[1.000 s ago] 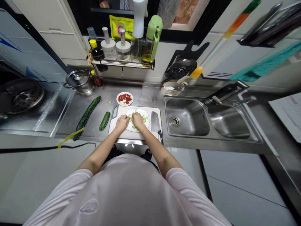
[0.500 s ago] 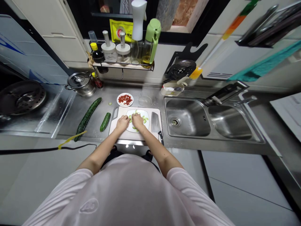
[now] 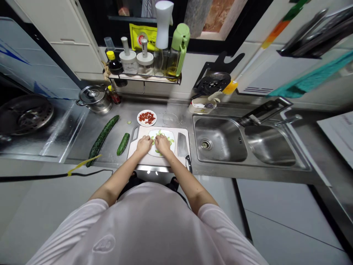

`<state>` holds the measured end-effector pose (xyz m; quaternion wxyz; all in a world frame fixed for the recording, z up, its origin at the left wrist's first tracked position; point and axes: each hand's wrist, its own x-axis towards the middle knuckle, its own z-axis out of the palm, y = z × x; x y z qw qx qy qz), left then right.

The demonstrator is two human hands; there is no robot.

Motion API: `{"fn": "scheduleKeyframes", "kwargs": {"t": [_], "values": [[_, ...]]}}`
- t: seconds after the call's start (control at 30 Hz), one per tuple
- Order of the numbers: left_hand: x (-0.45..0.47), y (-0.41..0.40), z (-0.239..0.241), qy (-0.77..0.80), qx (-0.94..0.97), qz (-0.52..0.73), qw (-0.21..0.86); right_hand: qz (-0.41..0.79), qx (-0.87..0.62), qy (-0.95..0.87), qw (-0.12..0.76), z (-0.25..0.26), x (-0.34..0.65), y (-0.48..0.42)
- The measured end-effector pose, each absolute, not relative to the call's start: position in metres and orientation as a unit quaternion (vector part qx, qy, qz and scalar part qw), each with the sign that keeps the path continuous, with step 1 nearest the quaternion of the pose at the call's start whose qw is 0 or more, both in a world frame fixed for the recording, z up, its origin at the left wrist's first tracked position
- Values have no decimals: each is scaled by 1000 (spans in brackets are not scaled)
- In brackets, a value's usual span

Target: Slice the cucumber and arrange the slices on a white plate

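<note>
A white plate [image 3: 171, 147] with several green cucumber slices [image 3: 171, 141] around it rests on the pale cutting board [image 3: 143, 160]. At the plate's left rim is my left hand [image 3: 143, 145], its fingers closed beside a slice. My right hand [image 3: 162, 143] reaches over the middle of the plate, fingers curled down among the slices. What either hand pinches is too small or hidden to make out. A kitchen knife [image 3: 182, 144] with a black handle lies on the board's right side. Left of the board are a short piece of cucumber [image 3: 123, 144] and a long whole cucumber [image 3: 102, 140].
Behind the board sits a small plate [image 3: 147, 124] of chopped red pieces. A lidded steel pot [image 3: 96, 100] stands at the back left. To the right is a double sink [image 3: 220, 138] with a tap [image 3: 288, 120]. A rack [image 3: 146, 78] of bottles and jars hangs above.
The right hand's fingers have shifted slightly over the plate. My left hand stays at the plate's left rim. The whole view has moved a little; other things stay in place.
</note>
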<state>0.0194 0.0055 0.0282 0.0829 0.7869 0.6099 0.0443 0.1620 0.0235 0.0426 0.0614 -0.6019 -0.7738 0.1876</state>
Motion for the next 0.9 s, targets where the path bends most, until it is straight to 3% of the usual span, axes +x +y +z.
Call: {"fn": "scheduleKeyframes", "kwargs": {"t": [0.57,0.9], "values": [[-2,29,25,718,655,207,117,237,-619,-711,237,43,215,0],[-18,85,29,787,569,201,125,249,-626,-683,284,35,232,-4]]}}
